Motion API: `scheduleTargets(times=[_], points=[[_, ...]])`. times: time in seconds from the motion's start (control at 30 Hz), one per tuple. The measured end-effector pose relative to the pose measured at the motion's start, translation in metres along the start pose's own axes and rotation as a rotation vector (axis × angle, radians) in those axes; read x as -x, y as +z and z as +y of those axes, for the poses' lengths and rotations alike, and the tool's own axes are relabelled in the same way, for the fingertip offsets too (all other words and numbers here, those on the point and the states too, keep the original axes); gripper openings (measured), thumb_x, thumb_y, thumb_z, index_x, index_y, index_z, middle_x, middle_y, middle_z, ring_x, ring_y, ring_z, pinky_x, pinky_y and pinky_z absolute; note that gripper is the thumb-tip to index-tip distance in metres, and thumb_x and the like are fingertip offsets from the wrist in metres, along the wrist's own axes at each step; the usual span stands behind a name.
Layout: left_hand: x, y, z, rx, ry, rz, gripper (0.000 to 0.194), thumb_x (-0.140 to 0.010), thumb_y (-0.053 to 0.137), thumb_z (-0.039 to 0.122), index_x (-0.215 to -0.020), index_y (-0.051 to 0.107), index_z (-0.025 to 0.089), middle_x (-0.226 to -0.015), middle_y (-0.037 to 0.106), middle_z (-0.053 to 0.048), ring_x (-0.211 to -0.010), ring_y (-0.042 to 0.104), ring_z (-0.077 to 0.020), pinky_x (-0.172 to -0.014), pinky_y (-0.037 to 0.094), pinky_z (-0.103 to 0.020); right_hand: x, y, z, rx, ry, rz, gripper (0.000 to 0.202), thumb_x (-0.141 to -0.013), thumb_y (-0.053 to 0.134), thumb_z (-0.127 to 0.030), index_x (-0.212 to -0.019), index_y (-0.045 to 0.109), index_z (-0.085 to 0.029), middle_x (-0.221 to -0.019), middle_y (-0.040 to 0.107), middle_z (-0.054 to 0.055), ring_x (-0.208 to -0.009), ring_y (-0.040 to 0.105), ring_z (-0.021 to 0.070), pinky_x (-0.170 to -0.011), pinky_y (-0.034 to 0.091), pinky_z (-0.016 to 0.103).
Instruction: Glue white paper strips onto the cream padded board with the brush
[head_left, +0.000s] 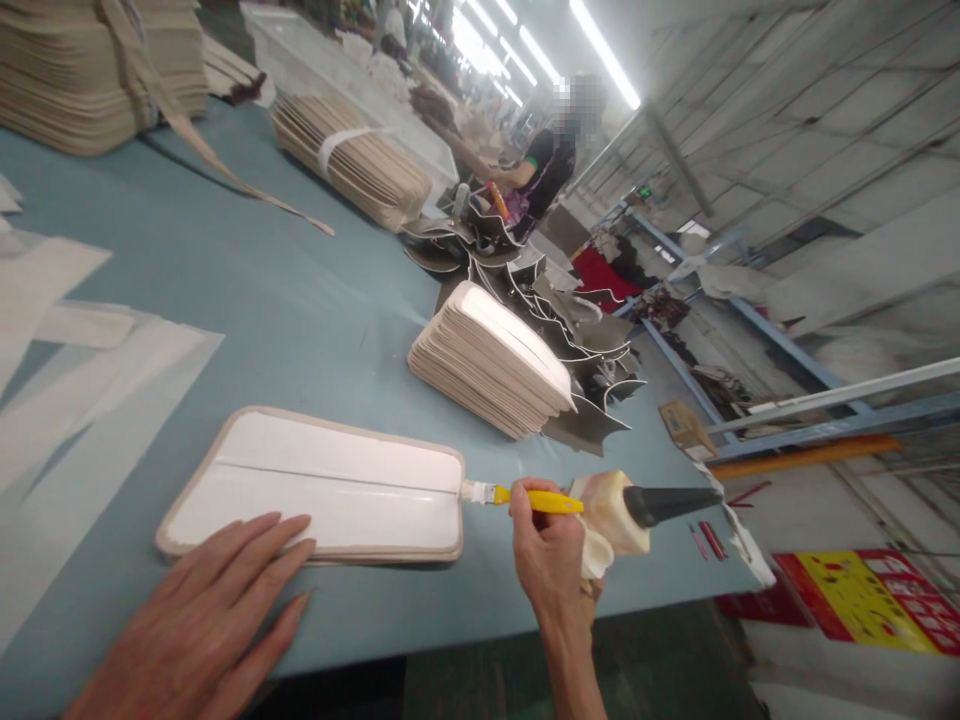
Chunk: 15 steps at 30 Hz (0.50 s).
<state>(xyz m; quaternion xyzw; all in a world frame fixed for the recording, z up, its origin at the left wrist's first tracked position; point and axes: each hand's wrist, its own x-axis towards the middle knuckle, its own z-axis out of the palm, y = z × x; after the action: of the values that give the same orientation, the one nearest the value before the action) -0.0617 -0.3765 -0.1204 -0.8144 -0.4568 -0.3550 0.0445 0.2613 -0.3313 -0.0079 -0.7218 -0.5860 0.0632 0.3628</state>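
Edge brushing seems in hand: the right hand's (551, 555) fingers clench a yellow-handled brush (559, 502), white bristles at the rounded white panel's (337, 515) beige rim, near the surface's (337, 330) near edge. The left hand's (225, 595) fingers, ungripping, steady it; coating that rim calls for light, even strokes.

Bench (360, 350): smooth, matt to faintly satin. Panel (330, 510): white face, smooth with a slight gloss; beige border matt. Brush handle (551, 502): yellow, glossy, plastic in appearance; bristles pale, caked. Spouted container (611, 510): body translucent, plastic-like, stained; spout dark, matt. Long sheets (97, 440): white, thin, smooth, paper-like. Carton (686, 430): brown cardboard, matt.
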Motion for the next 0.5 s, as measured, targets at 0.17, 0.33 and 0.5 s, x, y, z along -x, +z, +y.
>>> scheduleTargets(times=[0.17,0.33,0.5], points=[[0.0,0.001,0.001,-0.009,0.005,-0.022,0.041,-0.096,0.057,0.034,-0.134,0.064,0.021,-0.138,0.069,-0.009,-0.132,0.058,-0.0303,-0.12,0.036,-0.044,0.008,0.011,-0.003,0.244,-0.115,-0.008,0.04,-0.1,0.049,-0.052,-0.086,0.071,-0.022,-0.049,0.053,-0.004,-0.045,0.053,0.0182,-0.053,0.032,0.029],[-0.008,-0.007,0.003,-0.028,0.003,-0.015,0.038,-0.096,0.058,0.036,-0.13,0.066,0.019,-0.135,0.071,-0.009,-0.127,0.06,-0.0289,-0.117,0.038,-0.043,0.015,0.028,-0.024,0.211,-0.185,-0.035,0.035,-0.101,0.048,-0.045,-0.083,0.069,-0.022,-0.05,0.057,-0.004,-0.044,0.056,0.0168,-0.051,0.032,0.028],[-0.019,-0.019,0.013,-0.03,-0.026,-0.002,0.03,-0.098,0.054,0.026,-0.123,0.068,0.018,-0.132,0.072,-0.01,-0.125,0.061,-0.0275,-0.113,0.041,-0.043,0.019,0.046,-0.052,0.126,-0.235,-0.025,0.033,-0.1,0.049,-0.041,-0.081,0.067,-0.021,-0.051,0.055,-0.005,-0.043,0.053,0.015,-0.053,0.035,0.026]])
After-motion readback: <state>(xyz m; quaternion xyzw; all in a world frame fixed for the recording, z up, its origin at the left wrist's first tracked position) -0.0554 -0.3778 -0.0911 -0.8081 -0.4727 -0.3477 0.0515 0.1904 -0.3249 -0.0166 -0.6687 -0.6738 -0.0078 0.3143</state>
